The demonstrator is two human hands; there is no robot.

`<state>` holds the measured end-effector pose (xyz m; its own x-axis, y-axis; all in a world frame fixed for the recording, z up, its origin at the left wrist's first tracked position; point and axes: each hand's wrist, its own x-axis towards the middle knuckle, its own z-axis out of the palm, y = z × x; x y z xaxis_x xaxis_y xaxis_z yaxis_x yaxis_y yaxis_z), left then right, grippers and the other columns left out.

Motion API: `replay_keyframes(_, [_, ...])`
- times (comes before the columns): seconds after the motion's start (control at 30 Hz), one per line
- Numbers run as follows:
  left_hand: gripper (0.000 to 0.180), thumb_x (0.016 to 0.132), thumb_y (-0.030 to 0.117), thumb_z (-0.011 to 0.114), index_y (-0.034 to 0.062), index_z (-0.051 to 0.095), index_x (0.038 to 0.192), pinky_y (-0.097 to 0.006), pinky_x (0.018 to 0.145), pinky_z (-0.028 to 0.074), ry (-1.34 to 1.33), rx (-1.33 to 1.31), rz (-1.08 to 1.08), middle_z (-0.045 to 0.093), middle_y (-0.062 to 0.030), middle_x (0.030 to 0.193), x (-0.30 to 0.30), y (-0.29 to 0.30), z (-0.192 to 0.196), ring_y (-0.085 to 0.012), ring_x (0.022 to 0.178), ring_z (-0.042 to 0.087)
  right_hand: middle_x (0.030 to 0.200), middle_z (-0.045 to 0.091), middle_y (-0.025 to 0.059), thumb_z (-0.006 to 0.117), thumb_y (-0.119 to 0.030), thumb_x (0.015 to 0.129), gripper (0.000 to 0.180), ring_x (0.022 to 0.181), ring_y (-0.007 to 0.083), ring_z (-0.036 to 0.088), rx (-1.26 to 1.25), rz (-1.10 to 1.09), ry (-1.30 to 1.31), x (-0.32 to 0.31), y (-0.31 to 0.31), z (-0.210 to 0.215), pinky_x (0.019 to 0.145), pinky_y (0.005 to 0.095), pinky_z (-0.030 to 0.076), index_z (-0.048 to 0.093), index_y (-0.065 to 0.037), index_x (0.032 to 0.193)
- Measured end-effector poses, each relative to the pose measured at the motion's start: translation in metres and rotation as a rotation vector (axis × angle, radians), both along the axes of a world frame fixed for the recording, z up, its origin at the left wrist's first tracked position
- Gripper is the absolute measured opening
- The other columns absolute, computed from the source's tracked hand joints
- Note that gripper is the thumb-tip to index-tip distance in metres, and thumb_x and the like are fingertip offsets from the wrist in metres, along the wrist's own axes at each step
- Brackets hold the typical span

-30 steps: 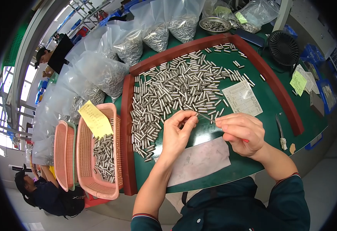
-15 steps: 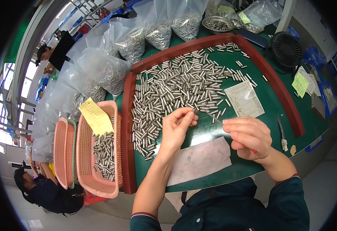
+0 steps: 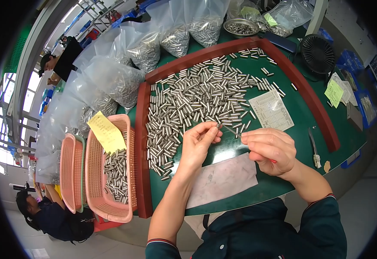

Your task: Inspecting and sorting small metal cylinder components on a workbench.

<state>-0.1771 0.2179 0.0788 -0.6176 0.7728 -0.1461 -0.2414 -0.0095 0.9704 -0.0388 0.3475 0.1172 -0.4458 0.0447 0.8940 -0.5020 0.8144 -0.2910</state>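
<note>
Both hands, left hand (image 3: 199, 142) and right hand (image 3: 269, 150), drew closer over the pins (image 3: 197, 97).

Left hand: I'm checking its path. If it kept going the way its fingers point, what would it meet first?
Probably the left hand would meet the loose pile of metal cylinders just beyond its fingertips, though height above the mat is unclear.

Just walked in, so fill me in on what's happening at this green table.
A person is working over a heap of small silver metal cylinders spread on a green mat inside a dark red wooden frame. The left hand pinches one cylinder by its fingertips, and the right hand holds a thin tool toward it. A pink plastic basket beside the frame holds more cylinders, under a yellow paper note. Clear bags of cylinders line the far edge.
</note>
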Motion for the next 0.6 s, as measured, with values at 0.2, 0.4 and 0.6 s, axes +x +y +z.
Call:
replay_keyframes(0.2, [0.017, 0.084, 0.008, 0.057, -0.0038, 0.059, 0.097, -0.022, 0.066, 0.047, 0.011, -0.002, 0.001, 0.061, -0.0076, 0.08, 0.0, -0.001, -0.001, -0.0108, 0.07, 0.056, 0.075, 0.062, 0.0109, 0.068, -0.012, 0.073, 0.02, 0.068, 0.0237, 0.063, -0.009, 0.009, -0.009, -0.002, -0.002, -0.001, 0.056, 0.0281, 0.052, 0.057, 0.0, 0.084])
replay_keyframes(0.4, [0.014, 0.083, 0.005, 0.058, -0.0037, 0.061, 0.093, -0.021, 0.063, 0.047, 0.118, -0.014, 0.02, 0.061, -0.0056, 0.078, 0.005, 0.001, 0.004, -0.0089, 0.068, 0.056, 0.076, 0.062, 0.0113, 0.068, -0.014, 0.073, 0.02, 0.069, 0.024, 0.063, -0.01, 0.011, -0.016, -0.005, -0.002, -0.003, 0.056, 0.0285, 0.052, 0.057, 0.0, 0.083])
replay_keyframes(0.6, [0.01, 0.081, 0.003, 0.058, -0.0033, 0.061, 0.089, -0.019, 0.059, 0.043, 0.308, -0.059, 0.252, 0.059, -0.0024, 0.072, -0.005, 0.0, -0.004, -0.0058, 0.063, 0.052, 0.086, 0.061, 0.0126, 0.065, -0.019, 0.077, 0.022, 0.073, 0.0258, 0.064, 0.102, 0.148, 0.014, 0.003, -0.005, 0.006, 0.056, 0.0308, 0.054, 0.055, -0.001, 0.087])
